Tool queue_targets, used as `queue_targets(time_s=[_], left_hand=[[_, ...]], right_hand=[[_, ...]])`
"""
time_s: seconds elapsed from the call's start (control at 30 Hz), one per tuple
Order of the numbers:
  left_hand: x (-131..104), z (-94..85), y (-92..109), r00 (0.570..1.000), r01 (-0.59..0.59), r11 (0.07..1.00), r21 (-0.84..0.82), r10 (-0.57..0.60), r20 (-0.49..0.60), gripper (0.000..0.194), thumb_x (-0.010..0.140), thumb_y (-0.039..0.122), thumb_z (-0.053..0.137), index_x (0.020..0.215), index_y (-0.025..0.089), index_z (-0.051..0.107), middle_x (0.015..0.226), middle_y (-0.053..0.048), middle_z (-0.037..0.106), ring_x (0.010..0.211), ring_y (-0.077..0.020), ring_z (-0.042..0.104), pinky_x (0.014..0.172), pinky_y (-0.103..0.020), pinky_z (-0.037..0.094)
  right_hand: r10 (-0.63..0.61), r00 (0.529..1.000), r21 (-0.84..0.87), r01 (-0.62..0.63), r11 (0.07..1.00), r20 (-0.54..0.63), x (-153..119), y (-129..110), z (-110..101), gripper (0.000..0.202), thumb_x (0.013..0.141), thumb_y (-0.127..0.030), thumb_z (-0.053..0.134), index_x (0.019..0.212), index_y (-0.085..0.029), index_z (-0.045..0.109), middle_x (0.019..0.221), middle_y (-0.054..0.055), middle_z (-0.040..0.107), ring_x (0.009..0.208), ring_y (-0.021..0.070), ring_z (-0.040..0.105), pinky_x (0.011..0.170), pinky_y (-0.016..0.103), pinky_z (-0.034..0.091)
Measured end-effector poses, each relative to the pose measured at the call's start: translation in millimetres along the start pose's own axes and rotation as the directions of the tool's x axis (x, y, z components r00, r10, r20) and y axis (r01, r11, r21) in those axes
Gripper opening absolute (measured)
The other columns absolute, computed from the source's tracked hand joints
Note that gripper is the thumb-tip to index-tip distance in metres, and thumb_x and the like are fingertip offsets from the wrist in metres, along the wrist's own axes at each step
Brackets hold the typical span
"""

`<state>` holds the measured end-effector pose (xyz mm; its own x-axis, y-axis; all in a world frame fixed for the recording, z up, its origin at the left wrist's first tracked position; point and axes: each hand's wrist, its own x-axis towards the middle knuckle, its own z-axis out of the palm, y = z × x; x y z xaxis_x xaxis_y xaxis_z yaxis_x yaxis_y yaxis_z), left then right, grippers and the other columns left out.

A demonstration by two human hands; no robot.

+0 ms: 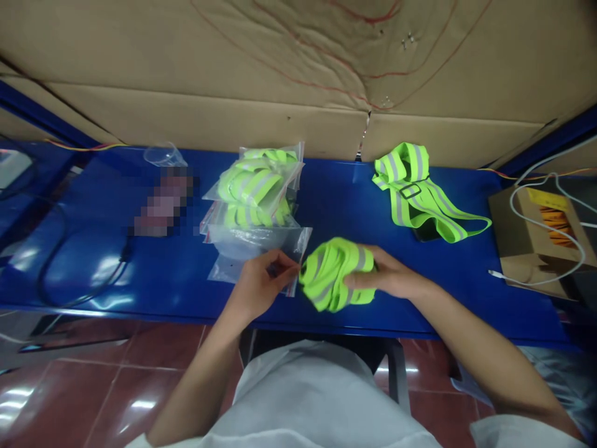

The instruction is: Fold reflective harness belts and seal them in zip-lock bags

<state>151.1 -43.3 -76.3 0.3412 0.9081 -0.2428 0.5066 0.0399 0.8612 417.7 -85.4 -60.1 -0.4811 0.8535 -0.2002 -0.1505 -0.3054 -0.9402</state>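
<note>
My right hand [392, 274] is wrapped round a bundled neon-yellow reflective strap [333, 277] with grey stripes, held over the front of the table. Just left of the bundle, my left hand [263, 283] pinches the edge of a clear zip bag [280, 239]. This bag lies at the front of a pile of bags, and no strap shows in it. Behind it are several clear bags with folded yellow straps [254, 186] inside. Another reflective strap [405, 193], loose and with a black buckle, lies at the back right.
The blue table [340, 205] meets a cardboard wall [224, 118]. A cardboard box [527, 236] with orange items stands at the right, a white cable [578, 249] over it. A clear cup [165, 154], a blurred-out object [163, 202] and a black cable [88, 302] lie left.
</note>
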Motion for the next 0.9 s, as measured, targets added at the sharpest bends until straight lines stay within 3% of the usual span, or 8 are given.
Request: queue_targets(time_s=[0.07, 0.2, 0.3, 0.4, 0.57, 0.73, 0.9], left_hand=[[2, -0.6, 1, 0.994, 0.031, 0.990, -0.141, -0.016, 0.105, 0.030, 0.087, 0.047, 0.070, 0.086, 0.017, 0.071, 0.072, -0.001, 0.066, 0.060, -0.0129, 0.056, 0.055, -0.023, 0.042], [5, 0.9, 3, 0.973, 0.076, 0.971, -0.227, -0.022, 0.230, 0.039, 0.089, 0.049, 0.068, 0.105, 0.015, 0.074, 0.075, -0.001, 0.067, 0.059, -0.0114, 0.053, 0.053, -0.022, 0.042], [7, 1.1, 2, 0.972, 0.036, 0.979, -0.200, 0.013, 0.236, 0.036, 0.090, 0.047, 0.068, 0.105, 0.015, 0.077, 0.085, -0.004, 0.072, 0.070, -0.0136, 0.060, 0.061, -0.022, 0.045], [8, 0.4, 1, 0.973, 0.051, 0.977, -0.205, -0.002, 0.230, 0.032, 0.088, 0.047, 0.072, 0.091, 0.015, 0.077, 0.077, -0.002, 0.069, 0.068, -0.0123, 0.058, 0.059, -0.020, 0.041], [4, -0.4, 4, 0.970, 0.118, 0.938, -0.326, -0.039, 0.240, 0.027, 0.082, 0.042, 0.080, 0.085, 0.016, 0.076, 0.072, 0.000, 0.068, 0.065, -0.0102, 0.057, 0.059, -0.019, 0.041], [3, 4.0, 8, 0.929, 0.150, 0.896, -0.418, 0.018, 0.371, 0.028, 0.087, 0.043, 0.072, 0.088, 0.015, 0.077, 0.077, -0.002, 0.071, 0.068, -0.0113, 0.060, 0.061, -0.020, 0.044], [8, 3.0, 14, 0.901, 0.139, 0.908, -0.396, 0.050, 0.431, 0.022, 0.090, 0.037, 0.068, 0.090, 0.016, 0.075, 0.076, 0.000, 0.070, 0.067, -0.0097, 0.059, 0.060, -0.018, 0.043]], right_hand=[[0.035, 0.987, -0.205, -0.003, 0.979, 0.154, -2, 0, 6, 0.046, 0.085, -0.042, 0.080, 0.124, -0.019, 0.072, 0.104, 0.003, 0.078, 0.091, 0.0215, 0.072, 0.080, 0.031, 0.058], [0.048, 0.968, -0.504, 0.086, 0.859, 0.246, -3, -1, 17, 0.036, 0.086, -0.043, 0.079, 0.110, -0.016, 0.073, 0.083, -0.001, 0.072, 0.069, 0.0121, 0.061, 0.062, 0.021, 0.045], [0.038, 0.967, -0.535, 0.106, 0.838, 0.251, -1, -3, 20, 0.035, 0.088, -0.042, 0.078, 0.111, -0.016, 0.071, 0.083, -0.002, 0.071, 0.068, 0.0102, 0.060, 0.062, 0.019, 0.043], [0.026, 0.969, -0.545, 0.115, 0.831, 0.244, -1, -4, 21, 0.034, 0.088, -0.042, 0.078, 0.109, -0.016, 0.070, 0.084, -0.002, 0.071, 0.070, 0.0103, 0.061, 0.064, 0.019, 0.044], [-0.007, 0.971, -0.564, 0.145, 0.813, 0.239, -2, -3, 24, 0.030, 0.089, -0.038, 0.077, 0.110, -0.018, 0.069, 0.091, -0.001, 0.072, 0.075, 0.0114, 0.064, 0.068, 0.020, 0.046], [-0.104, 0.971, -0.607, 0.215, 0.765, 0.214, -2, 1, 25, 0.034, 0.087, -0.031, 0.077, 0.117, -0.021, 0.067, 0.104, 0.002, 0.075, 0.088, 0.0160, 0.070, 0.080, 0.025, 0.051], [-0.106, 0.955, -0.666, 0.270, 0.695, 0.277, -3, -1, 25, 0.033, 0.088, -0.027, 0.075, 0.119, -0.024, 0.067, 0.121, 0.006, 0.074, 0.109, 0.0215, 0.071, 0.093, 0.032, 0.053]])
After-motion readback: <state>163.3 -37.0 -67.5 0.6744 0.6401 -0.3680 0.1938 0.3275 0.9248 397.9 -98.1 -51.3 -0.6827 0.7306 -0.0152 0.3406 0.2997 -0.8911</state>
